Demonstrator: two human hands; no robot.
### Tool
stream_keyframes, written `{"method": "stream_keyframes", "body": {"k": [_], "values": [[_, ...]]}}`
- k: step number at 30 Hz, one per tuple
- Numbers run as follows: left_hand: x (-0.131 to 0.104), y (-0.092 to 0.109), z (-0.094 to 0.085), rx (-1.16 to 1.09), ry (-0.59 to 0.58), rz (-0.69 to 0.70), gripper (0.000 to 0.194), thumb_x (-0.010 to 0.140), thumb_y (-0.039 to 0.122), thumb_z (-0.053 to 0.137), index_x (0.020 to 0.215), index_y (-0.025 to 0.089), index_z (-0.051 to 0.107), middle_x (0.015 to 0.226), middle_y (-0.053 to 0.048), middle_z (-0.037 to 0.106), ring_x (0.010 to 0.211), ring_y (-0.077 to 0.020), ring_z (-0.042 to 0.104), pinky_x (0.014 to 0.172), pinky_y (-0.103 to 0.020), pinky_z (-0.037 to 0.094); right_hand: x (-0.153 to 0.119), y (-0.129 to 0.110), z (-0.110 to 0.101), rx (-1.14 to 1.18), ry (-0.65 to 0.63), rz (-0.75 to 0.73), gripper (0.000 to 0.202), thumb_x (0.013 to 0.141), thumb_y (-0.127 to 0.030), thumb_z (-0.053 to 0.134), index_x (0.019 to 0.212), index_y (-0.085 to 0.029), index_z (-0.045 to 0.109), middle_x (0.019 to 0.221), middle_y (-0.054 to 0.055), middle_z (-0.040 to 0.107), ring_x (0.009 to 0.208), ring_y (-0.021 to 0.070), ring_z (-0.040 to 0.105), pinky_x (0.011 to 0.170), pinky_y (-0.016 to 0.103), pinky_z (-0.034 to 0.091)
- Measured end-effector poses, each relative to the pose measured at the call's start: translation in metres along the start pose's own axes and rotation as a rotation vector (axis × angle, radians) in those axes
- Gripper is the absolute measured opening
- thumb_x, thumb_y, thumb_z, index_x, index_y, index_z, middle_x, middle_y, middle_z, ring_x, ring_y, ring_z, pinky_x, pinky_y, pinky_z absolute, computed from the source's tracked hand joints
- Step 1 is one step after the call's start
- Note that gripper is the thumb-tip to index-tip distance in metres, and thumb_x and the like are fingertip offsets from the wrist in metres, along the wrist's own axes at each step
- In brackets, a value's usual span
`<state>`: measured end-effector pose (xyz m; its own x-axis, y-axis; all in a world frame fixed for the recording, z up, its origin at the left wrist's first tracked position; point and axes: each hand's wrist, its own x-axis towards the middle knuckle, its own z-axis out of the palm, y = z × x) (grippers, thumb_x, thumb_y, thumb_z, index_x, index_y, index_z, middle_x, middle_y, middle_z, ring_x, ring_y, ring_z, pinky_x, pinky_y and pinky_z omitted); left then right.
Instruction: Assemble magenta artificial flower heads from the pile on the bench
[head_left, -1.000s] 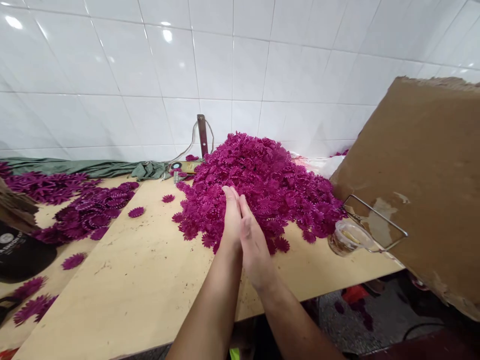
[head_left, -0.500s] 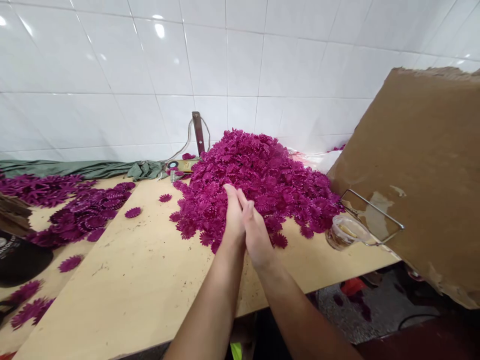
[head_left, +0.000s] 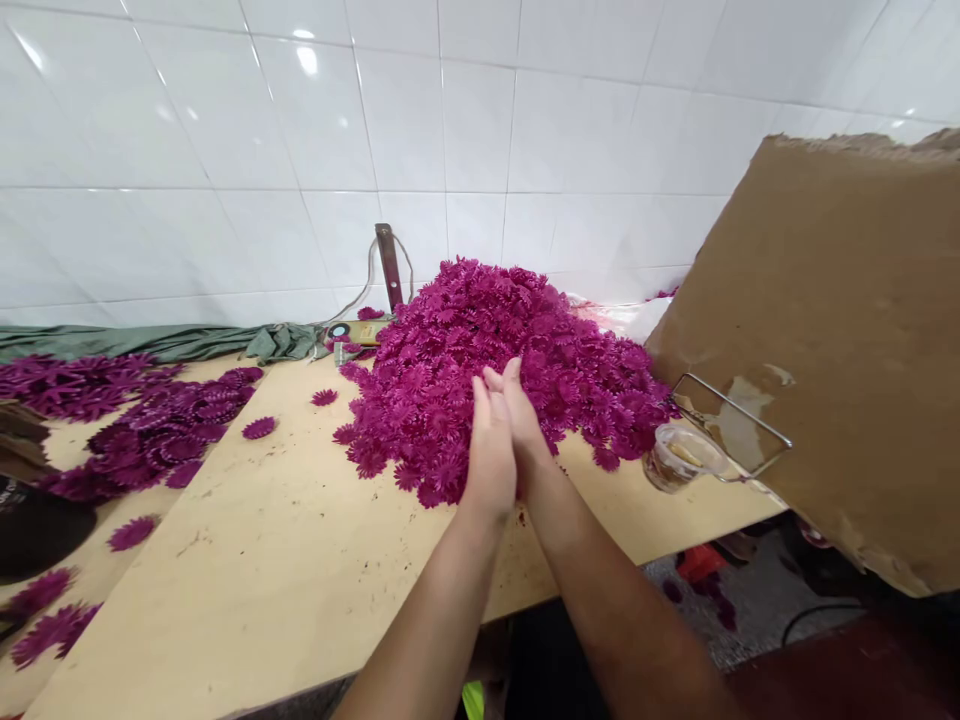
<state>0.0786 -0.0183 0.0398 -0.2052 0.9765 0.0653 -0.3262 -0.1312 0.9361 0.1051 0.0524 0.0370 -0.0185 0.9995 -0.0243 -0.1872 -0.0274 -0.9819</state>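
Observation:
My left hand and my right hand are pressed palm to palm, thumbs up and fingers pointing away from me. They are in front of a big heap of magenta artificial flower heads. The fingers look straight and close together. Whatever may lie between the palms is hidden. Around my hands, the nearest flower heads spread over the pale wooden tabletop.
At right a brown cardboard sheet leans beside a clear plastic cup and a wire handle. More purple flower heads lie at left, near a black rounded object. Green cloth runs along the tiled wall.
My joined hands have shifted slightly right, and the palms have slid and turned against each other. The whole view has moved slightly; the heap looks the same.

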Motion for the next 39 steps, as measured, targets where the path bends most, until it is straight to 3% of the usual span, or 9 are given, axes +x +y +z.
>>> {"method": "stream_keyframes", "body": {"k": [2, 6, 10, 15, 20, 24, 27, 32, 39], "values": [[-0.004, -0.005, -0.004, 0.029, -0.043, 0.01, 0.054, 0.082, 0.035, 0.051, 0.133, 0.029, 0.037, 0.147, 0.002, 0.024, 0.135, -0.0155, 0.019, 0.111, -0.031, 0.015, 0.005, 0.002, -0.005, 0.013, 0.081, -0.032, 0.082, 0.075, -0.073, 0.022, 0.113, -0.01, 0.058, 0.126, 0.018, 0.053, 0.118, 0.0258, 0.049, 0.102, 0.042, 0.035], [0.003, -0.01, -0.019, -0.138, 0.075, -0.038, 0.049, 0.075, 0.019, 0.058, 0.122, 0.02, 0.048, 0.131, -0.009, 0.051, 0.121, -0.0187, 0.045, 0.104, -0.033, 0.033, -0.004, 0.003, -0.008, 0.038, 0.121, -0.211, 0.068, 0.076, -0.07, 0.027, 0.087, -0.013, 0.063, 0.101, 0.016, 0.066, 0.098, 0.0243, 0.06, 0.092, 0.041, 0.044], [0.018, -0.005, -0.036, -0.228, 0.077, 0.034, 0.032, 0.065, 0.024, 0.069, 0.096, 0.017, 0.061, 0.099, -0.006, 0.068, 0.091, -0.0156, 0.063, 0.089, -0.029, 0.045, -0.032, 0.008, -0.011, 0.006, -0.006, -0.305, 0.038, 0.074, -0.054, 0.05, 0.084, -0.018, 0.058, 0.091, 0.008, 0.066, 0.087, 0.0188, 0.06, 0.084, 0.036, 0.047], [0.027, -0.009, -0.047, -0.228, 0.155, 0.028, 0.029, 0.059, 0.038, 0.073, 0.073, 0.017, 0.06, 0.066, 0.004, 0.061, 0.063, -0.0073, 0.057, 0.07, -0.021, 0.046, -0.051, 0.018, -0.018, -0.011, -0.205, -0.255, 0.032, 0.068, -0.036, 0.063, 0.094, -0.019, 0.054, 0.092, 0.005, 0.061, 0.081, 0.0132, 0.058, 0.076, 0.029, 0.049], [0.027, -0.015, -0.049, -0.153, 0.041, -0.072, 0.048, 0.067, 0.058, 0.058, 0.081, 0.013, 0.065, 0.078, -0.006, 0.066, 0.075, -0.0146, 0.06, 0.07, -0.026, 0.047, -0.038, 0.016, -0.02, -0.149, -0.144, -0.253, 0.025, 0.065, -0.026, 0.064, 0.087, -0.018, 0.055, 0.08, 0.002, 0.058, 0.067, 0.0105, 0.054, 0.064, 0.027, 0.049], [0.024, -0.007, -0.056, -0.1, 0.021, -0.114, 0.044, 0.058, 0.044, 0.071, 0.09, 0.014, 0.065, 0.084, -0.005, 0.067, 0.071, -0.013, 0.059, 0.064, -0.025, 0.046, -0.033, 0.01, -0.023, -0.154, -0.13, -0.212, 0.013, 0.072, -0.023, 0.054, 0.081, -0.018, 0.06, 0.074, 0.002, 0.061, 0.067, 0.0117, 0.056, 0.068, 0.029, 0.049], [0.022, -0.004, -0.06, 0.006, 0.072, -0.028, 0.038, 0.053, 0.031, 0.074, 0.086, 0.014, 0.065, 0.079, -0.002, 0.066, 0.066, -0.0108, 0.057, 0.065, -0.024, 0.045, -0.041, 0.01, -0.022, -0.113, -0.151, -0.14, 0.015, 0.074, -0.028, 0.052, 0.082, -0.017, 0.059, 0.076, 0.003, 0.062, 0.068, 0.0129, 0.057, 0.067, 0.03, 0.049], [0.021, -0.004, -0.065, 0.204, 0.196, 0.104, 0.025, 0.058, 0.032, 0.068, 0.074, 0.015, 0.06, 0.056, 0.004, 0.054, 0.053, -0.0089, 0.049, 0.054, -0.022, 0.041, -0.051, 0.018, -0.015, -0.083, -0.295, -0.158, 0.034, 0.064, -0.029, 0.065, 0.095, -0.018, 0.056, 0.091, 0.005, 0.064, 0.082, 0.0154, 0.059, 0.075, 0.031, 0.048], [0.016, -0.001, -0.08, 0.574, 0.194, 0.328, 0.023, 0.073, 0.036, 0.054, 0.083, 0.017, 0.063, 0.085, -0.004, 0.061, 0.079, -0.0155, 0.056, 0.076, -0.03, 0.044, -0.038, 0.021, -0.014, -0.033, -0.225, -0.066, 0.014, 0.062, -0.023, 0.059, 0.075, -0.016, 0.057, 0.068, 0.0, 0.059, 0.065, 0.0113, 0.053, 0.065, 0.027, 0.044]]}}
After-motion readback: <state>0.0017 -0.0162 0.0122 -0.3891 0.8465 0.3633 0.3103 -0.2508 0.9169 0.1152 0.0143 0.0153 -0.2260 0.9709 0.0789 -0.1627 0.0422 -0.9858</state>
